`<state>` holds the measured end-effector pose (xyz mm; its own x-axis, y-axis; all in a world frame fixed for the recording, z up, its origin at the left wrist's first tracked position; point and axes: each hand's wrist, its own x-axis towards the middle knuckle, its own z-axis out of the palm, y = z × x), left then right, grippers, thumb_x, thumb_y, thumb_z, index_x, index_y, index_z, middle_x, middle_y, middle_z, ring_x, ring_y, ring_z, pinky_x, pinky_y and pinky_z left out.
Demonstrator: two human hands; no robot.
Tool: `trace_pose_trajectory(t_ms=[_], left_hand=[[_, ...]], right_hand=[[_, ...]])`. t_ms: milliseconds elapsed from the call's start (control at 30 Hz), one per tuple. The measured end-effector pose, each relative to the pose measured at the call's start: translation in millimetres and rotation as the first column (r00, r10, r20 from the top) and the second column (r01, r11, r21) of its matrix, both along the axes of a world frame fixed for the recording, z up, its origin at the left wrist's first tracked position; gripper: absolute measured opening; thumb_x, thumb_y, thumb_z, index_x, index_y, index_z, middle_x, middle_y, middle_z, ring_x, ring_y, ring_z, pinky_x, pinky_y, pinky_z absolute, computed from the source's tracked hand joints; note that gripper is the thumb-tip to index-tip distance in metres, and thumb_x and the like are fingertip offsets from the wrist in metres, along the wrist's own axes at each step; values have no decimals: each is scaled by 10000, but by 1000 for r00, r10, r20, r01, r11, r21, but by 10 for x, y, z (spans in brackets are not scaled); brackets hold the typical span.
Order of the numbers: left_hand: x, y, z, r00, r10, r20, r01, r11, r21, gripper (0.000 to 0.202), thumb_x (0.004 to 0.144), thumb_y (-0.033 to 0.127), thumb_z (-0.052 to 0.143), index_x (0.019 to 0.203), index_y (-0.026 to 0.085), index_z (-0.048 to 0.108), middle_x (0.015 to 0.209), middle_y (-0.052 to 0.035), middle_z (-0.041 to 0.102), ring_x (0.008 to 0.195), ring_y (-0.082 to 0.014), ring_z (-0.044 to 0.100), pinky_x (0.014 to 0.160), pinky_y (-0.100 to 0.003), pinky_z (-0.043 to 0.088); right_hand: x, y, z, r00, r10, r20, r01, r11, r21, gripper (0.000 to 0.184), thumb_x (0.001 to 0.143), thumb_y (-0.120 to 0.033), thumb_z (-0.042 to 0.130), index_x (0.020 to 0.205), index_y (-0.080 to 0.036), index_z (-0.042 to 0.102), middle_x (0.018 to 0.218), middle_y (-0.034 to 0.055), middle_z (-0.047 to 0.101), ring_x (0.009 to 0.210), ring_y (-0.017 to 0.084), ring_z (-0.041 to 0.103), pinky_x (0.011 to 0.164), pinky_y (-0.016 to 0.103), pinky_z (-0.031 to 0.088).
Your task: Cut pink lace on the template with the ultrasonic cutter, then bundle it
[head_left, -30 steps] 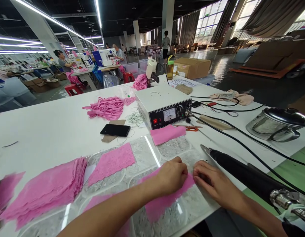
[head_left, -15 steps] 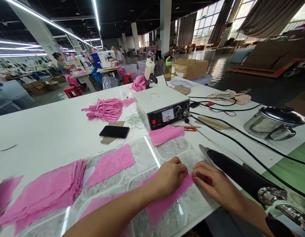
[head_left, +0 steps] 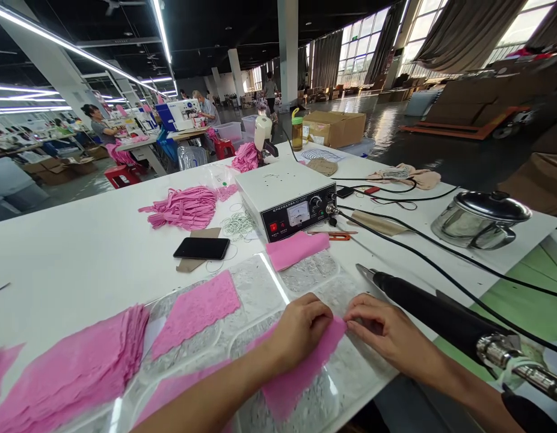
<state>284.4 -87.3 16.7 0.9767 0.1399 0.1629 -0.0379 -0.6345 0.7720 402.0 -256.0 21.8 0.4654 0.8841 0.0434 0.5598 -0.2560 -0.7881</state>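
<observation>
White Chinese lettering (starting 超声波, the rest too small to read) runs above the white rectangular dial meter on the off-white metal box's black front panel.

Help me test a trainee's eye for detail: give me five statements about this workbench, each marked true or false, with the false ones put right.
1. The left hand and the right hand are both at one pink cloth. True.
2. The black phone lies on top of the white box. False: the black phone lies on brown card, left of the white box in the picture.
3. The glass pot has its lid on. True.
4. The left hand grips the black-handled tool. False: neither hand holds the black-handled tool; it lies on the right hand's side.
5. The yellow-capped bottle stands upright. True.
</observation>
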Motion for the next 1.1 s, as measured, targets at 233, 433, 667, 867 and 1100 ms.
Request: trace_pose_trajectory(t_ms=[233,433,667,867,1100], left_hand=[[-13,1,-38,999,-13,31,13,1000,0,192,868,62,526,811,164,679,832,-27,634,772,-126,603,748,-225,501],[-14,-5,-34,1000,-19,25,19,1000,8,195,891,107,552,987,181,705,955,-50,648,830,-138,629,779,-252,521],[42,-37,-61,998,-63,23,62,997,35,155,883,118,603,908,190,738,950,-43,647,839,-142,636,773,-239,511],[21,-24,-43,998,-58,22,57,997,44,172,879,61,563,889,155,707,910,-42,629,815,-135,619,763,-225,506],[22,-14,-25,997,-72,19,71,996,48,164,878,46,552,863,154,674,901,-31,606,803,-130,601,759,-223,499]], right_hand=[[-11,72,-30,1000,-15,-4,15,1000,-27,238,875,-305,546,695,-213,671,794,28,636,683,158,582,611,290,457],[-4,99,-85,998,-54,-15,54,998,8,220,846,-292,557,652,-211,622,737,11,603,681,160,583,616,285,465],[1,95,-139,997,-69,-22,69,997,31,208,820,-282,578,625,-208,577,704,2,565,617,143,517,560,265,444],[0,73,-137,997,-67,-29,67,998,8,193,830,-290,594,654,-210,591,719,-6,564,623,141,511,559,273,417],[8,77,-119,997,-75,-13,75,997,20,145,808,-280,600,677,-218,603,728,-1,571,591,140,493,542,287,416]])
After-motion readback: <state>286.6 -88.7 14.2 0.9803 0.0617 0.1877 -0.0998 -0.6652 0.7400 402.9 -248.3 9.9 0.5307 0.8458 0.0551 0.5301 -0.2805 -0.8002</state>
